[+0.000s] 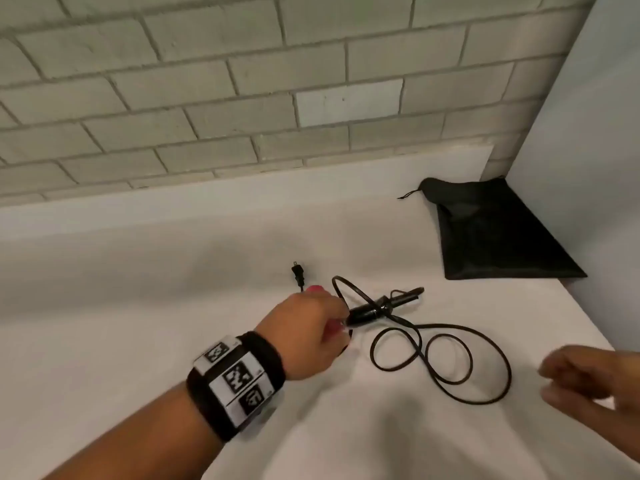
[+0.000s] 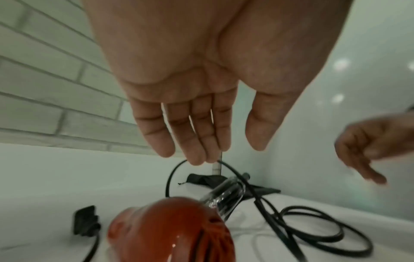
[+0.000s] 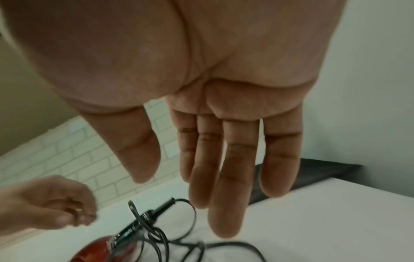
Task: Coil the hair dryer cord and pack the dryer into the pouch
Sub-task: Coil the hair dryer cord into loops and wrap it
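L hand (image 2: pixel 201 79) fingers straight, over red dryer (image 2: pixel 170 230) | R hand (image 3: pixel 224 88) relaxed, holds nothing | cord (image 1: pixel 450 358) loose | pouch (image 1: pixel 491 230) prob. against corner wall

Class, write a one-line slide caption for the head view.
Left hand over the red hair dryer, loose black cord on the white counter, pouch waiting.

I log a white tabletop (image 1: pixel 173 271); on it lie the black pouch (image 1: pixel 498 233), loose cord (image 1: pixel 450 362), plug (image 1: pixel 298 273), red dryer (image 2: pixel 170 230).
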Available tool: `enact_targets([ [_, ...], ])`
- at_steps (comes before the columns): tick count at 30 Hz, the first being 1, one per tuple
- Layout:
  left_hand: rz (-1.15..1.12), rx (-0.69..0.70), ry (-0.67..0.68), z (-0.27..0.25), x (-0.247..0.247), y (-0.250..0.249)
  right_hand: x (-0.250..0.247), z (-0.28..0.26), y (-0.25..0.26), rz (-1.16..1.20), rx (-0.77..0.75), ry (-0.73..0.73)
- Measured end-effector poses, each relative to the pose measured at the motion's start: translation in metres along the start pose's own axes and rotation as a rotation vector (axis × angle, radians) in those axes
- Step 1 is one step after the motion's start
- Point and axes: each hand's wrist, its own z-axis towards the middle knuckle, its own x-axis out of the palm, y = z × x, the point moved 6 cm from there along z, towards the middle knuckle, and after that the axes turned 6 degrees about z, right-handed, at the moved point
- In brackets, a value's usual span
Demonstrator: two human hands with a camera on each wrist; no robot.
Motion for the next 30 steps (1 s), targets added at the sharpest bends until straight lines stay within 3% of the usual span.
enact_targets([
  [5, 0.218, -0.075, 0.196, 0.062, 0.038, 0.0, -0.004, 0.06, 0.069, -0.002, -0.054, 0.141],
  [12, -0.008, -0.101, 0.26, 0.077, 0.045, 0.008, 0.017, 0.098, 0.118, 0.062, -0.095, 0.257],
  [17, -0.278, -0.096, 0.249, 0.072, 0.019, 0.019, 0.022, 0.129, 0.14, 0.091, -0.138, 0.107],
  [21, -0.471, -0.084, 0.179, 0.067, 0.004, 0.022, 0.041, 0.154, 0.154, 0.083, -0.104, 0.09],
  [26, -0.671, -0.048, 0.098, 0.062, -0.009, 0.027, 0.038, 0.172, 0.162, 0.256, -0.139, -0.004],
  [30, -0.743, -0.041, 0.082, 0.052, -0.017, 0.033, 0.0, 0.192, 0.157, 0.489, -0.11, -0.154],
])
